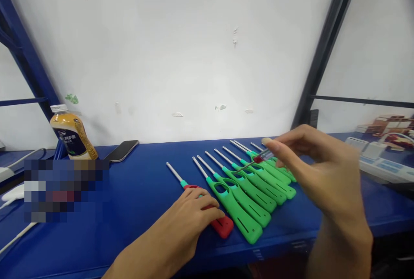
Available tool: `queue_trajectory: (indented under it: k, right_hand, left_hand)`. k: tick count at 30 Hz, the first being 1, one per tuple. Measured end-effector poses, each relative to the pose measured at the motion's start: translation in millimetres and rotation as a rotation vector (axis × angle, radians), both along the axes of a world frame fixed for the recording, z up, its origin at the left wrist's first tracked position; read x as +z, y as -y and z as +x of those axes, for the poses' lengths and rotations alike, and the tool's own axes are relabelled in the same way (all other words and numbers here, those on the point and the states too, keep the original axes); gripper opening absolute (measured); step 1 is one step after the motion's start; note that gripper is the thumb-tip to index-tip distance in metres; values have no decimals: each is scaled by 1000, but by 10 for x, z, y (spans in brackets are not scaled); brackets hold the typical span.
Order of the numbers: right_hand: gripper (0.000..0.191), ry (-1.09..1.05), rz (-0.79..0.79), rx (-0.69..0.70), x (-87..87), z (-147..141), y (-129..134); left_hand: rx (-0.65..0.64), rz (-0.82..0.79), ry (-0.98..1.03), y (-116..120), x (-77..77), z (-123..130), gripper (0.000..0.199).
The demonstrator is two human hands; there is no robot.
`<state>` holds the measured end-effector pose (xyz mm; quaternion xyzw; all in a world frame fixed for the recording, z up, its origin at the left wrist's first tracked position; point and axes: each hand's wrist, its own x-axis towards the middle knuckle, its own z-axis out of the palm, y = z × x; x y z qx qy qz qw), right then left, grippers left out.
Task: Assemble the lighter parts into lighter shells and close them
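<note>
A red lighter with a long metal tip lies on the blue table, and my left hand rests over its middle with the fingers curled on it. To its right, several green lighters lie side by side in a slanting row, metal tips pointing up and left. Above that row my right hand pinches a small screwdriver with a clear and red handle. Its thin shaft points down and left over the green lighters; whether its end touches one, I cannot tell.
At the left stand a bottle of yellow drink and, beside it, a phone lying flat. White cables run along the left edge near a blurred-out patch. White power strips sit at the right, and a white wall rises behind.
</note>
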<state>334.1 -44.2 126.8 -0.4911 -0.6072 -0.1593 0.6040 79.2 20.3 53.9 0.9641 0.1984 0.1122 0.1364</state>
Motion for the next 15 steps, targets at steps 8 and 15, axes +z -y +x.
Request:
queue_trajectory:
  k: [8, 15]
  right_hand:
    - [27, -323, 229, 18, 14, 111, -83]
    - [33, -243, 376, -17, 17, 375, -67]
  left_hand:
    - [132, 44, -2, 286, -123, 370, 73]
    - [219, -11, 73, 449, -295, 1000, 92]
